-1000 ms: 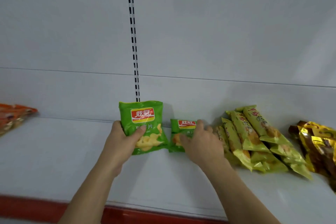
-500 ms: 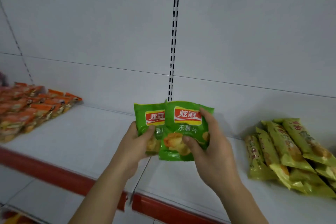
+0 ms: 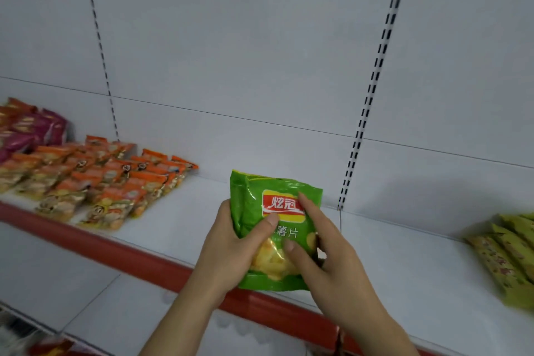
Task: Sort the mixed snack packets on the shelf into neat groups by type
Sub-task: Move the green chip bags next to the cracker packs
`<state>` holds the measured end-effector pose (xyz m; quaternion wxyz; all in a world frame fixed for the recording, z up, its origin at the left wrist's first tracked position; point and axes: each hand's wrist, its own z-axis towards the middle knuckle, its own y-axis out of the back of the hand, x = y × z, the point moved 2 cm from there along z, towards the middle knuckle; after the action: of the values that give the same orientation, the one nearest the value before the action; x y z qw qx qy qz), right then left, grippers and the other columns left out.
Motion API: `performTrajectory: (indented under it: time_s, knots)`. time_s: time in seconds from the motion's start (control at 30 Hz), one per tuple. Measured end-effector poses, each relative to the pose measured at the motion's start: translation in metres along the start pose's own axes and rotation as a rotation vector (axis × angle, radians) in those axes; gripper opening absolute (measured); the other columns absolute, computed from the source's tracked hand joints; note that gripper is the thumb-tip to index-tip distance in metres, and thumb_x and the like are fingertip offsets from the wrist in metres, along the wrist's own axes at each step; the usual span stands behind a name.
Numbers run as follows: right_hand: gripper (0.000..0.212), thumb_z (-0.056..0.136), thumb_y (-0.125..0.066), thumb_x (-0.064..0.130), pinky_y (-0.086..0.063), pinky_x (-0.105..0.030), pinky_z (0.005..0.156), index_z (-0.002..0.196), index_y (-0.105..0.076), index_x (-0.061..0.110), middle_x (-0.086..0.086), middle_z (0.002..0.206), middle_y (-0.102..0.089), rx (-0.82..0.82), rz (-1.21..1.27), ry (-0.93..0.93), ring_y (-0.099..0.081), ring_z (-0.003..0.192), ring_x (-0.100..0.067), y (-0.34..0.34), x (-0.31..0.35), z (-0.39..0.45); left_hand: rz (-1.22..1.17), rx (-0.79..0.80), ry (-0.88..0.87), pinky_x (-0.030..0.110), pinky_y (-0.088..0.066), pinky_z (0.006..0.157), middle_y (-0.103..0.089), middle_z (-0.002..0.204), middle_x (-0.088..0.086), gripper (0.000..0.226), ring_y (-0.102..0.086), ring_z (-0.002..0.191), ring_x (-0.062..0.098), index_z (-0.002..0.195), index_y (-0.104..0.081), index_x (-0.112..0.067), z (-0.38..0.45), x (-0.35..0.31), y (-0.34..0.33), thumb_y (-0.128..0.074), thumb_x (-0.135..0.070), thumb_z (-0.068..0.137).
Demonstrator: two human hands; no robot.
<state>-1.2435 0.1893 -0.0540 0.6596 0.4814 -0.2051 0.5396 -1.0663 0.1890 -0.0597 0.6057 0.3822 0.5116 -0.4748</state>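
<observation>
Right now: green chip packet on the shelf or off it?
Off it: green chip packet held above shelf by left hand and right hand.

Bare white shelf (image 3: 202, 220) open mid-frame, between orange packets (image 3: 115, 179) at left and yellow-green packets (image 3: 508, 248) at right edge; slotted upright (image 3: 367, 104) behind.

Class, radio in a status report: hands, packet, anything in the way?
Left hand and right hand both grip the green crisp packet, held above the shelf. Bare shelf between orange packets and yellow-green packets. Nothing blocking.
</observation>
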Motion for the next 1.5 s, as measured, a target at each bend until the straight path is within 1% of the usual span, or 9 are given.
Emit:
performTrajectory:
  time_s: [0.17, 0.27, 0.4, 0.53, 0.73, 0.97, 1.27, 1.4, 1.5]
  knots:
    - [0.069, 0.090, -0.073, 0.016, -0.059, -0.030, 0.084, 0.138, -0.045, 0.057, 0.021, 0.129, -0.060, 0.018, 0.026, -0.030, -0.063, 0.113, -0.002, -0.078, 0.025, 0.018, 0.035, -0.030, 0.001, 0.043, -0.061, 0.086, -0.077, 0.104, -0.016, 0.056, -0.075, 0.094, 0.006, 0.113, -0.063, -0.037, 0.014, 0.010, 0.099, -0.068, -0.077, 0.073]
    - [0.065, 0.090, -0.072, 0.016, -0.059, -0.037, 0.083, 0.138, -0.048, 0.053, 0.020, 0.120, -0.062, -0.112, 0.035, -0.115, -0.063, 0.106, -0.004, -0.104, 0.029, 0.038, 0.088, -0.134, -0.033, 0.030, -0.055, 0.078, -0.075, 0.100, -0.020, 0.047, -0.071, 0.088, -0.004, 0.114, -0.063, -0.036, 0.026, 0.015, 0.145, -0.065, -0.065, 0.078]
    - [0.069, 0.092, -0.070, 0.024, -0.055, -0.040, 0.090, 0.151, -0.036, 0.035, 0.003, 0.126, -0.059, -0.195, -0.199, -0.229, -0.059, 0.100, -0.011, -0.120, 0.015, 0.090, 0.091, -0.217, -0.033, 0.028, -0.055, 0.072, -0.076, 0.097, -0.018, 0.041, -0.073, 0.085, -0.001, 0.110, -0.066, -0.036, 0.049, 0.020, 0.190, -0.064, -0.060, 0.076]
    - [0.079, 0.091, -0.070, 0.020, -0.043, -0.028, 0.093, 0.157, -0.026, 0.025, -0.002, 0.138, -0.049, -0.054, -0.348, -0.237, -0.052, 0.113, -0.018, -0.153, -0.007, 0.143, 0.084, -0.199, -0.029, 0.026, -0.056, 0.075, -0.077, 0.098, -0.020, 0.038, -0.074, 0.089, 0.001, 0.111, -0.067, -0.038, 0.074, 0.025, 0.209, -0.064, -0.058, 0.079]
    - [0.087, 0.089, -0.072, 0.024, -0.038, -0.027, 0.099, 0.158, -0.020, 0.019, -0.006, 0.146, -0.042, 0.034, -0.390, -0.246, -0.048, 0.128, -0.023, -0.190, -0.045, 0.205, 0.062, -0.314, 0.057, 0.055, -0.061, 0.084, -0.078, 0.099, -0.011, 0.019, -0.076, 0.091, 0.020, 0.109, -0.065, -0.046, 0.123, 0.028, 0.233, -0.054, -0.058, 0.099]
    - [0.086, 0.092, -0.067, 0.029, -0.047, -0.036, 0.095, 0.159, -0.015, 0.018, -0.008, 0.141, -0.041, 0.044, -0.563, -0.260, -0.053, 0.121, -0.029, -0.206, -0.061, 0.218, 0.021, -0.323, 0.046, 0.041, -0.061, 0.075, -0.076, 0.088, -0.023, 0.018, -0.076, 0.082, 0.009, 0.092, -0.067, -0.053, 0.158, 0.032, 0.233, -0.054, -0.047, 0.103]
    - [0.097, 0.086, -0.055, 0.063, -0.045, -0.048, 0.103, 0.157, 0.004, 0.032, -0.007, 0.151, -0.030, 0.089, -0.906, -0.387, -0.041, 0.135, -0.032, -0.204, -0.065, 0.212, 0.036, -0.101, 0.064, 0.049, -0.060, 0.086, -0.078, 0.098, -0.015, 0.013, -0.076, 0.090, 0.012, 0.107, -0.067, -0.047, 0.192, 0.032, 0.237, -0.055, -0.049, 0.102]
    - [0.100, 0.087, -0.059, 0.059, -0.041, -0.048, 0.108, 0.156, 0.009, 0.034, -0.008, 0.160, -0.018, -0.054, -0.757, -0.425, -0.035, 0.142, -0.034, -0.203, -0.049, 0.200, 0.072, -0.006, 0.054, 0.039, -0.061, 0.077, -0.076, 0.098, -0.011, 0.016, -0.075, 0.083, 0.009, 0.113, -0.064, -0.036, 0.196, 0.029, 0.237, -0.054, -0.044, 0.103]
    - [0.077, 0.094, -0.058, 0.050, -0.047, -0.036, 0.099, 0.157, -0.017, 0.032, -0.001, 0.152, -0.040, -0.337, -0.555, -0.366, -0.050, 0.130, -0.018, -0.200, -0.016, 0.178, 0.144, 0.040, -0.036, 0.035, -0.060, 0.072, -0.074, 0.096, -0.008, 0.015, -0.072, 0.081, 0.006, 0.111, -0.059, -0.033, 0.194, 0.027, 0.233, -0.051, -0.043, 0.104]
